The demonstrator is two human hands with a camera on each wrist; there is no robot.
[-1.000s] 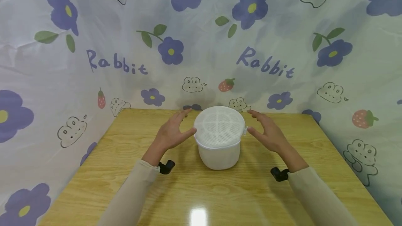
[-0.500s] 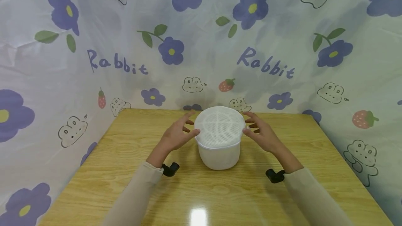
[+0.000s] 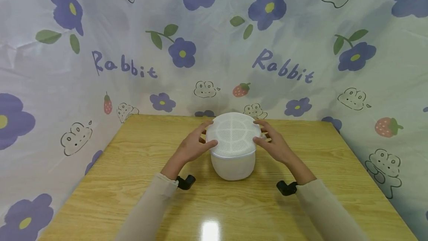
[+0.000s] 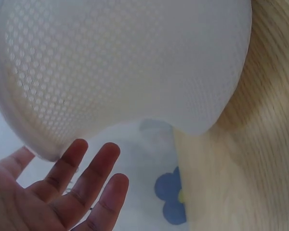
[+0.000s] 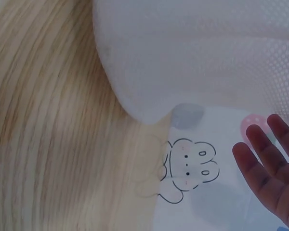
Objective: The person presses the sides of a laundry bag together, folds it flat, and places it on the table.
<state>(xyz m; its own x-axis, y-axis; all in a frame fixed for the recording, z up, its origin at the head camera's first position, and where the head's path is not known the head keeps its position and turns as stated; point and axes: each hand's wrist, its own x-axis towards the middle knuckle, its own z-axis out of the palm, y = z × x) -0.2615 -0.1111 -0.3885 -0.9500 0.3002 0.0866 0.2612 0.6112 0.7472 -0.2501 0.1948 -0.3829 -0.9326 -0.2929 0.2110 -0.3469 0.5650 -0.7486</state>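
A white mesh laundry bag (image 3: 233, 164), round with a stiff-looking mesh top, stands upright on the wooden table. My left hand (image 3: 194, 145) is at the left of its top, the thumb over the rim and the other fingers spread beside it. In the left wrist view those fingers (image 4: 89, 187) are lightly bent by the bag's rim. On the opposite side, my right hand (image 3: 275, 145) has its thumb at the top's edge. The right wrist view has three fingers (image 5: 262, 161) extended below the mesh wall, not curled round it; that thumb is hidden there.
The wooden table (image 3: 133, 196) reaches back to a white curtain (image 3: 214, 47) printed with flowers, rabbits and strawberries. More of this cloth hangs at both sides. A black camera mount (image 3: 186, 182) sits on the left wrist, another mount (image 3: 286, 188) on the right.
Both hands have moved inward from the two sides, bringing the thumbs from beside the bag onto the edge of its top. The bag has stayed in place.
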